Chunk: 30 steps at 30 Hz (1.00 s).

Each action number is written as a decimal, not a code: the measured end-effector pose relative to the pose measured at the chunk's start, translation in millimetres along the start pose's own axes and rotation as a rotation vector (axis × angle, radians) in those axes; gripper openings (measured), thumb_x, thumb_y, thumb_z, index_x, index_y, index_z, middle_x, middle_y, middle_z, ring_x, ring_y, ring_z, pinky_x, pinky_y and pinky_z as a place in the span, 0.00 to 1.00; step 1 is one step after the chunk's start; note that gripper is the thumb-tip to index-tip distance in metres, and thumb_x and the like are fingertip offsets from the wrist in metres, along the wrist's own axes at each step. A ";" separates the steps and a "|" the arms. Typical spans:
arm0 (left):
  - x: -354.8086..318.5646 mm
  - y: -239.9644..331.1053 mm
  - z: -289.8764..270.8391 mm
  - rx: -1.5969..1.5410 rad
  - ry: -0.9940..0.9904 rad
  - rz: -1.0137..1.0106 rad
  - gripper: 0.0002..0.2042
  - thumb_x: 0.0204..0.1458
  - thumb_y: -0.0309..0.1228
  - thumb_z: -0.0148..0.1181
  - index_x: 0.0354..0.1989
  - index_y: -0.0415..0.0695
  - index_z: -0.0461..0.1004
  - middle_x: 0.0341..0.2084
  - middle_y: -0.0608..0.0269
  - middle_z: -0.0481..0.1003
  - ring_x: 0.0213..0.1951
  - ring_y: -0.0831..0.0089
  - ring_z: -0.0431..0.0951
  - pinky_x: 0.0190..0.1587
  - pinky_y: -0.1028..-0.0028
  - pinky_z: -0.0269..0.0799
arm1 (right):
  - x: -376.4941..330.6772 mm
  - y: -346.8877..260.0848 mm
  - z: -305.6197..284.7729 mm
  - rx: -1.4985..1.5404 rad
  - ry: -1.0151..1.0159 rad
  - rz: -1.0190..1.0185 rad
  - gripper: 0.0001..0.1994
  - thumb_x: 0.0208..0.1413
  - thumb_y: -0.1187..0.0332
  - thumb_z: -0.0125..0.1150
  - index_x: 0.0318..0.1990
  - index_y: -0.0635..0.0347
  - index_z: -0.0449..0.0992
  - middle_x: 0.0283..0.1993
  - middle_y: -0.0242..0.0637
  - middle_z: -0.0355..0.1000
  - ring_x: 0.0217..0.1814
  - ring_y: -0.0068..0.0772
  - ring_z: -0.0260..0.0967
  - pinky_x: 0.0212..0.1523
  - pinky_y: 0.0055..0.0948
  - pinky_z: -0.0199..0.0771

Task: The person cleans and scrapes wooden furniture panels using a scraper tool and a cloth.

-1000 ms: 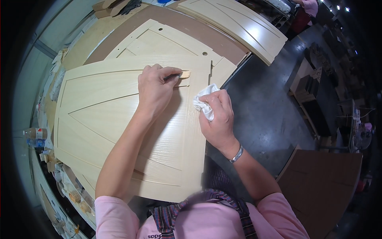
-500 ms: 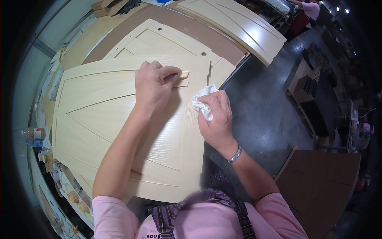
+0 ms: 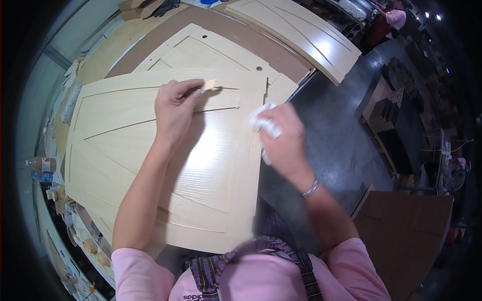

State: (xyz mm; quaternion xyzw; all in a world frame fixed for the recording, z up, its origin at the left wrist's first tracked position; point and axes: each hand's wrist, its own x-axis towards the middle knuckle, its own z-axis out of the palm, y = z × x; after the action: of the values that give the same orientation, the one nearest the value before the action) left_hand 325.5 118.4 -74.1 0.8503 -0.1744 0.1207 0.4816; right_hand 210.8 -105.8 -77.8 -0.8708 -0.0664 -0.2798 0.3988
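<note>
A pale wood-grain door panel (image 3: 125,145) lies flat in front of me. My left hand (image 3: 173,108) grips a small brush (image 3: 208,86) whose light tip rests on the panel near its far edge. My right hand (image 3: 283,138) is closed around a crumpled white cloth (image 3: 266,125) at the panel's right edge. A metal bracelet (image 3: 311,189) sits on my right wrist.
A second pale panel (image 3: 201,47) lies under the first on a brown bench top (image 3: 241,30). A long pale panel (image 3: 301,35) rests further back. Dark floor (image 3: 341,135) runs along the right, with a brown board (image 3: 406,231) low right. A bottle (image 3: 42,168) stands at the left. Another person (image 3: 394,17) works far back.
My left hand slid the brush a little leftward along the panel's far edge. My right hand with the cloth stayed at the right edge.
</note>
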 end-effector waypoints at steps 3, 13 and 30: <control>-6.1 -14.0 -4.8 -0.187 0.082 -0.152 0.11 0.55 0.24 0.64 0.45 0.44 0.85 0.34 0.64 0.78 0.39 0.72 0.74 0.46 0.73 0.71 | 43.9 1.4 -7.7 -0.018 0.088 -0.061 0.13 0.44 0.81 0.62 0.39 0.61 0.79 0.37 0.43 0.71 0.40 0.46 0.73 0.43 0.36 0.74; -6.1 -14.3 -1.2 -0.395 0.115 -0.166 0.11 0.55 0.24 0.65 0.46 0.43 0.84 0.37 0.63 0.78 0.41 0.74 0.75 0.48 0.75 0.71 | 90.7 8.3 13.5 -0.140 -0.350 -0.237 0.10 0.45 0.72 0.69 0.37 0.53 0.82 0.38 0.38 0.75 0.42 0.44 0.75 0.43 0.40 0.77; -7.6 -1.1 -5.3 -0.156 -0.071 0.018 0.10 0.53 0.24 0.65 0.44 0.45 0.85 0.33 0.65 0.76 0.37 0.68 0.72 0.48 0.71 0.71 | 82.4 13.6 13.4 -0.442 -0.168 -0.177 0.07 0.49 0.66 0.68 0.35 0.52 0.79 0.38 0.35 0.71 0.44 0.41 0.72 0.41 0.41 0.76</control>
State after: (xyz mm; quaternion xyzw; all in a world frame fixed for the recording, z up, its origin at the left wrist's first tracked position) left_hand 318.9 124.8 -75.0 0.8125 -0.2078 0.0811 0.5386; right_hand 290.0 -114.0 -49.2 -0.9477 -0.1126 -0.2482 0.1658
